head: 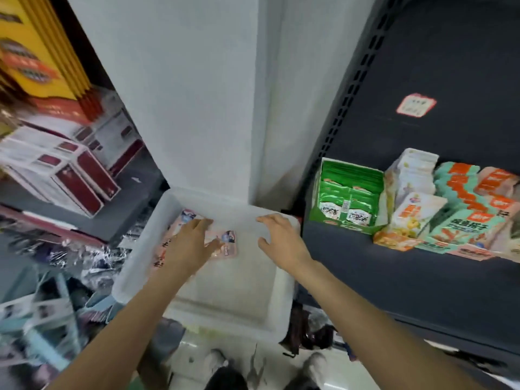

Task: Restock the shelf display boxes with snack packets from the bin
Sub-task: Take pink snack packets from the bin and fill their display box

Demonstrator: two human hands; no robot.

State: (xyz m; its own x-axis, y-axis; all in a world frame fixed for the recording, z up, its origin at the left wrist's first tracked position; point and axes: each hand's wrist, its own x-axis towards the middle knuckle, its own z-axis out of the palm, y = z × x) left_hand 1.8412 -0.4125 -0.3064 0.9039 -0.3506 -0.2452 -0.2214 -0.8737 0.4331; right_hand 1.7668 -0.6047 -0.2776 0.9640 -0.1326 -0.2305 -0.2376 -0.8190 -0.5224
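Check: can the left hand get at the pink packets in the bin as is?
Probably yes. The left hand is already inside the open bin, fingers spread over the pink packets, nothing between them.

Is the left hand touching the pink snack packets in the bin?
Touching. The head view shows the left hand lying flat on the pink snack packets in the bin.

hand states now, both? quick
Left hand: open, fingers spread over the pink packets in the bin, no grip yet.
Right hand: open, holding nothing, over the bin.
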